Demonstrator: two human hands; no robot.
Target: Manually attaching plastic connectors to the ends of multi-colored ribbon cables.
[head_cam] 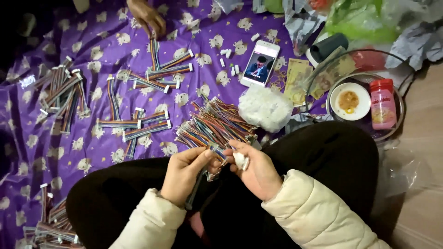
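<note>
My left hand (184, 173) grips a coloured cable (217, 152) above my lap, and my right hand (256, 170) pinches white plugs (241, 160) at its end, near the cable pile (219, 124) on the purple cloth (92, 37).

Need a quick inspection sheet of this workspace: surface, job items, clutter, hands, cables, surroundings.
Surface: purple patterned cloth spread on the floor.
Job's things: multicoloured ribbon cable between both hands; white connectors in the right.
Clutter: phone, white bag, bowl and red-lidded jar on a tray.
Hands: left hand and right hand pinch the cable; another person's hand at the top.
Cables: loose pile, finished bundles.
Surroundings: plastic bags.
</note>
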